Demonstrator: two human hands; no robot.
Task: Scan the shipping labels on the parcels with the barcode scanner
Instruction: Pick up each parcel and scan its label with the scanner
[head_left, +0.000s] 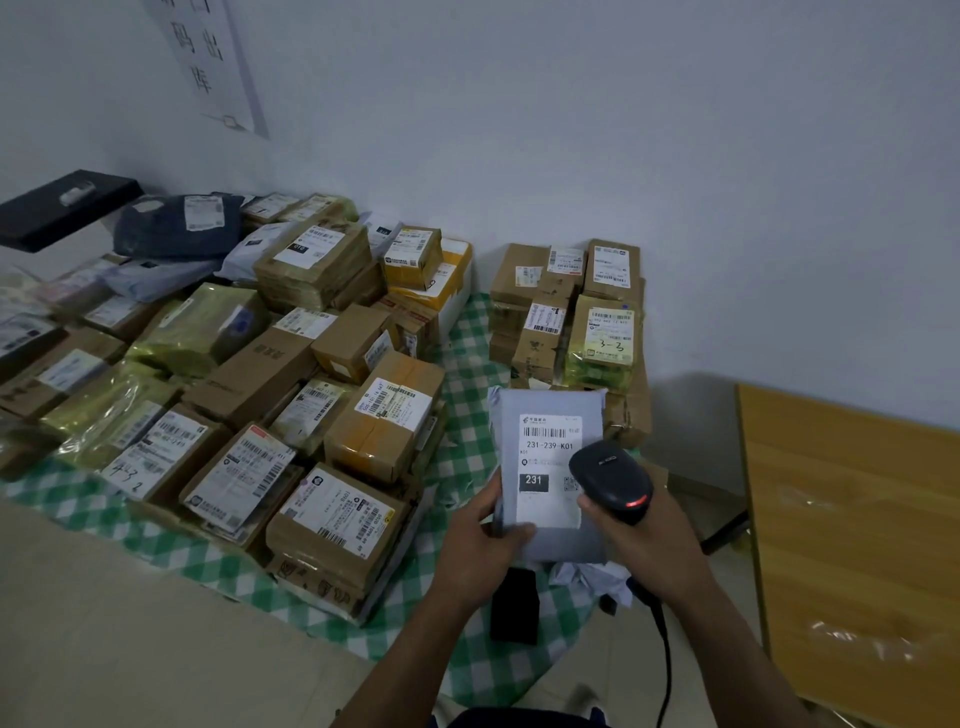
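Two hands meet over the right edge of the green-and-white checked cloth (467, 374) spread on the floor. The left hand (483, 540) pinches the lower left edge of a flat grey plastic mailer parcel (550, 405), holding its white shipping label (550, 467) face up, probably for scanning. The right hand (639, 540) is wrapped round a black corded barcode scanner (610, 480), a red light showing on its head, which hangs just over the label's right side. Brown cardboard parcels (322, 332) crowd the cloth's left side, labels upward, likely awaiting their turn
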